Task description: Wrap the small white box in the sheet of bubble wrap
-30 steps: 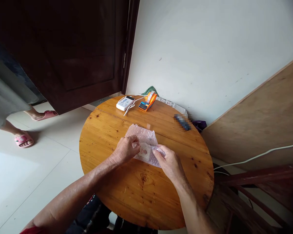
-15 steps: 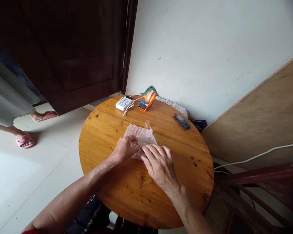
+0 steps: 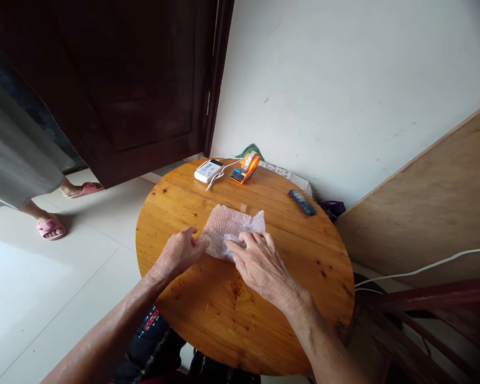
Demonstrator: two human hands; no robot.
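A piece of clear bubble wrap (image 3: 229,217) lies creased and partly folded on the round wooden table (image 3: 240,341). My right hand (image 3: 260,261) bears down on its near right part, fingers bent over a fold of the plastic. At the wrap's left edge is my left hand (image 3: 182,249), thumb and forefinger apart, with the fingertips close to or touching the plastic. A short strip of tape (image 3: 243,207) shows at the wrap's far edge. Whatever may lie inside the wrap is hidden.
Toward the back stand a white box-shaped device (image 3: 208,171) with a cable and an orange tape dispenser (image 3: 248,166). A dark, blurred-out object (image 3: 302,202) lies at the right. Beyond the dark door (image 3: 144,106), a person in pink slippers (image 3: 51,228) stands on the left.
My left hand has let go of the wrap's middle and moved left to its edge, fingers spreading. The wrap now lies wider, and my right hand has closed over its fold.
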